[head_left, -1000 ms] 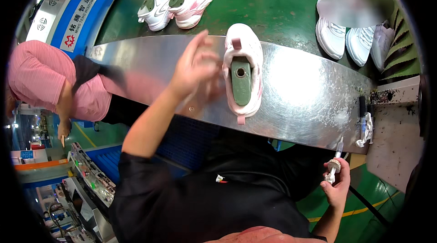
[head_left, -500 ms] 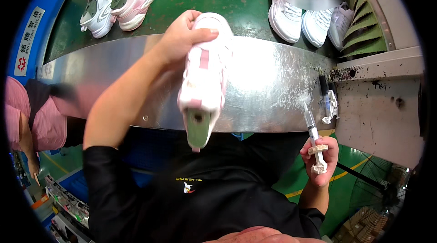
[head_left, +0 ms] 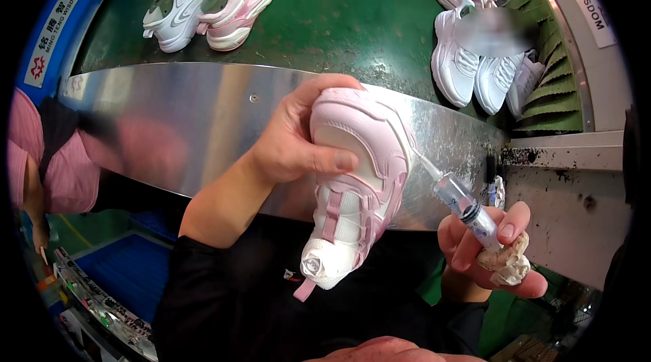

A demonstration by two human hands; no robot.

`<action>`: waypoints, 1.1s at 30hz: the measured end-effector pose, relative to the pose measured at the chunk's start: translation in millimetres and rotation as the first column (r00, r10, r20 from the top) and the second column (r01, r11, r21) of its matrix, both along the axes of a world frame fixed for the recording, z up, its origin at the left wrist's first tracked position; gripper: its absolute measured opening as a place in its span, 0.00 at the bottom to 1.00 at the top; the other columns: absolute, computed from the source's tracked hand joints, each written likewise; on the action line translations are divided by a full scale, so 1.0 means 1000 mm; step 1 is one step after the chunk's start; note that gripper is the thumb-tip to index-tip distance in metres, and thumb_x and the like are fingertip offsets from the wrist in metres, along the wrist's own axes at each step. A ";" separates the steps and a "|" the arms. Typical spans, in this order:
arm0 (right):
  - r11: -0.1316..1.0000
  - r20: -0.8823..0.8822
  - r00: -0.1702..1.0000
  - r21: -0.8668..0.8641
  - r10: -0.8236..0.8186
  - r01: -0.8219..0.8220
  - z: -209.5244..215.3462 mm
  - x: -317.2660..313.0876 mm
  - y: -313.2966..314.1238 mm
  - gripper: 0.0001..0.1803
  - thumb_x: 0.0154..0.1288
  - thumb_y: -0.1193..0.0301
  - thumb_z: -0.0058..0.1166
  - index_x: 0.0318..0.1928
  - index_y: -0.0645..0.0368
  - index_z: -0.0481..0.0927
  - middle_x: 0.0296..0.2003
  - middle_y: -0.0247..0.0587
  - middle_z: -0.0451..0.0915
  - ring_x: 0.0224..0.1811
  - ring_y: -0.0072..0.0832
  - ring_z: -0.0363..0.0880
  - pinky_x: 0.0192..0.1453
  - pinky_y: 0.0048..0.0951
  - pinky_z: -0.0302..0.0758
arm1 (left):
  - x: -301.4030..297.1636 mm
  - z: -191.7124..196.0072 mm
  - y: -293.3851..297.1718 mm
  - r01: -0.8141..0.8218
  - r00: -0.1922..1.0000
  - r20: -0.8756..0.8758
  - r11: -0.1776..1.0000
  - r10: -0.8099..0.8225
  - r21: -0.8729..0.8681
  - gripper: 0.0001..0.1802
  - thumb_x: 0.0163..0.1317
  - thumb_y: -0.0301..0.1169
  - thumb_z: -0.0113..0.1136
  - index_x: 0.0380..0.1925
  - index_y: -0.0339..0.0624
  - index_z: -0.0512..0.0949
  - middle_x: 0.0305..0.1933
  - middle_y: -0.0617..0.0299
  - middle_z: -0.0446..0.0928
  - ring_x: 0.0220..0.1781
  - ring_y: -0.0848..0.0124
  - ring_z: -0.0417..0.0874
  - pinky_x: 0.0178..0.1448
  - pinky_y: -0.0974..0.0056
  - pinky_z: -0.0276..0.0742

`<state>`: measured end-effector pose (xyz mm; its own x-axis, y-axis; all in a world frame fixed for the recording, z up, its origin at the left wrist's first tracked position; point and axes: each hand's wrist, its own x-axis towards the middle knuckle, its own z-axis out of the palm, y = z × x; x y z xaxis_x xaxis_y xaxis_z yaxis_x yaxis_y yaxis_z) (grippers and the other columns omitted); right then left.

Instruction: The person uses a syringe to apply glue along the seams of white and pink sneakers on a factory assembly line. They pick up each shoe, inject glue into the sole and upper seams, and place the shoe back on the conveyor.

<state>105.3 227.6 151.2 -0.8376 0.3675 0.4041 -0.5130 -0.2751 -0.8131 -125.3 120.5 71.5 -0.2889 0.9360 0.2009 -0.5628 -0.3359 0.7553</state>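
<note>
My left hand (head_left: 298, 135) grips a pink and white sneaker (head_left: 352, 185) by its toe end, the heel hanging down toward my black shirt. My right hand (head_left: 485, 257) holds a clear syringe (head_left: 458, 199) with a crusted white lump around its plunger end. The needle tip points up-left and touches the sneaker's side near the sole. Both hands are in front of the curved steel bench edge (head_left: 169, 118).
A green conveyor belt (head_left: 339, 16) carries a white and a pink sneaker (head_left: 210, 2) at the back left and several white sneakers (head_left: 475, 56) at the back right. A person in a pink top (head_left: 34, 158) stands at the left. A stained grey ledge (head_left: 569, 192) lies to the right.
My left hand lifted the sneaker off the steel bench and turned it toe-up, heel toward me. My right hand rose with the syringe and brought its needle to the shoe's side.
</note>
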 end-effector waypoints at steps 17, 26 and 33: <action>0.997 0.137 0.990 -0.062 0.046 -0.038 0.002 -0.020 -0.005 0.38 0.48 0.33 0.53 0.44 0.53 0.70 0.22 0.44 0.77 0.26 0.29 0.67 0.31 0.27 0.63 | 0.003 0.005 -0.002 0.017 0.994 -0.108 0.994 -0.006 0.104 0.41 0.34 0.24 0.77 0.53 0.40 0.69 0.50 0.56 0.76 0.53 0.69 0.77 0.57 0.62 0.73; 0.997 0.113 0.992 -0.058 0.060 -0.054 -0.006 -0.011 0.005 0.38 0.49 0.35 0.56 0.47 0.54 0.70 0.24 0.44 0.77 0.27 0.28 0.66 0.31 0.27 0.63 | 0.001 0.003 -0.002 0.006 0.995 -0.101 0.999 -0.001 0.053 0.43 0.34 0.24 0.77 0.55 0.39 0.66 0.51 0.54 0.75 0.54 0.66 0.76 0.57 0.61 0.72; 0.990 0.050 0.994 -0.110 0.097 -0.091 -0.012 -0.011 0.009 0.42 0.47 0.35 0.58 0.49 0.59 0.71 0.29 0.49 0.79 0.36 0.33 0.71 0.42 0.31 0.67 | 0.001 0.004 -0.003 -0.007 0.999 -0.043 1.000 0.007 -0.002 0.44 0.35 0.26 0.77 0.56 0.39 0.64 0.52 0.53 0.74 0.54 0.63 0.76 0.57 0.60 0.73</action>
